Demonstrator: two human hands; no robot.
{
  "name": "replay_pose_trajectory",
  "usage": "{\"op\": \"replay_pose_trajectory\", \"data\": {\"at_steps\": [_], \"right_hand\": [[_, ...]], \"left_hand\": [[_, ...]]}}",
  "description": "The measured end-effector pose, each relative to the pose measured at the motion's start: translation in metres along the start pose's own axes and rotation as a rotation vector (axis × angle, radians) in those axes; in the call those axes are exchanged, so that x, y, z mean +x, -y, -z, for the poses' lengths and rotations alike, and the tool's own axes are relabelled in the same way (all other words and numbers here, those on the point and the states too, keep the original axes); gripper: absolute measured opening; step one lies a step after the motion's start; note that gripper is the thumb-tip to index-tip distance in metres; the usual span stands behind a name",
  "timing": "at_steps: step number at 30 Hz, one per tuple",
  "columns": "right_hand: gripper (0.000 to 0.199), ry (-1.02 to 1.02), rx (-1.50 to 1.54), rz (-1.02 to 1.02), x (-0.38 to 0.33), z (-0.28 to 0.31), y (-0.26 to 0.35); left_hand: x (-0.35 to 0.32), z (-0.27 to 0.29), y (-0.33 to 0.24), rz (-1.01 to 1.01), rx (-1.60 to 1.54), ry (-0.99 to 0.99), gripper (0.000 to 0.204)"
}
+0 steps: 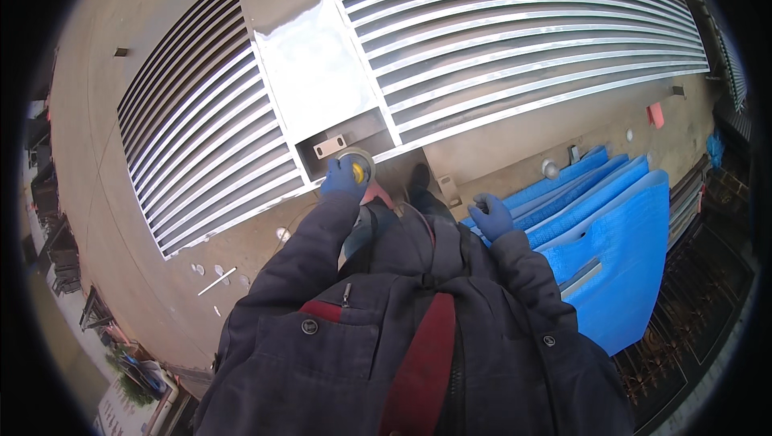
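My left hand (342, 180), in a blue glove, is closed on a round grey-rimmed disc with a yellow centre (358, 170); its exact kind is unclear. The disc sits at the lower edge of a white-slatted metal frame (308, 186). Just beyond it, a flat slotted bracket (329, 146) lies in a dark recess below a shiny white panel (314, 70). My right hand (492, 218), also blue-gloved, hangs with curled fingers beside folded blue sheeting (615, 263). Whether anything is inside those fingers is hidden.
A wide bank of slats (523, 58) stretches across the far right. Near my dark shoe (419, 180) lies another small bracket (449, 191). A white stick (217, 282) rests on the brown floor at left. A red piece (655, 115) lies beyond the sheeting.
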State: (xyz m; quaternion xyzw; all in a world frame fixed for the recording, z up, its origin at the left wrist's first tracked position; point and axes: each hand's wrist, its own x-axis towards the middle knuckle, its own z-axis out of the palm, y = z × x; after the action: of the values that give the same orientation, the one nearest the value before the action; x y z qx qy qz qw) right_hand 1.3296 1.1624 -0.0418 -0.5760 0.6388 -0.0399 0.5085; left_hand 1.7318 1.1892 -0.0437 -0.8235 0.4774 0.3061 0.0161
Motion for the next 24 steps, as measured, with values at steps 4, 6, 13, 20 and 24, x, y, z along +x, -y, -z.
{"op": "replay_pose_trajectory", "data": {"at_steps": [4,6,13,20,24], "right_hand": [[0.047,-0.123,-0.026,-0.125,0.0,-0.006,0.001],[0.048,-0.197,-0.122,0.008,0.006,-0.014,0.004],[0.048,-0.255,-0.305,0.302,0.025,-0.039,0.064],[0.056,-0.005,-0.185,0.663,0.044,-0.134,0.193],[0.042,0.009,-0.215,0.865,0.076,-0.209,0.217]], "left_hand": [[-0.006,0.007,0.029,0.039,-0.003,-0.006,0.062],[-0.003,-0.003,0.02,-0.042,0.022,-0.04,0.064],[0.002,-0.006,0.002,-0.038,-0.01,-0.064,0.065],[-0.007,-0.023,0.043,-0.034,0.018,0.013,0.064],[0.011,-0.065,0.041,-0.388,0.158,-0.395,0.06]]}}
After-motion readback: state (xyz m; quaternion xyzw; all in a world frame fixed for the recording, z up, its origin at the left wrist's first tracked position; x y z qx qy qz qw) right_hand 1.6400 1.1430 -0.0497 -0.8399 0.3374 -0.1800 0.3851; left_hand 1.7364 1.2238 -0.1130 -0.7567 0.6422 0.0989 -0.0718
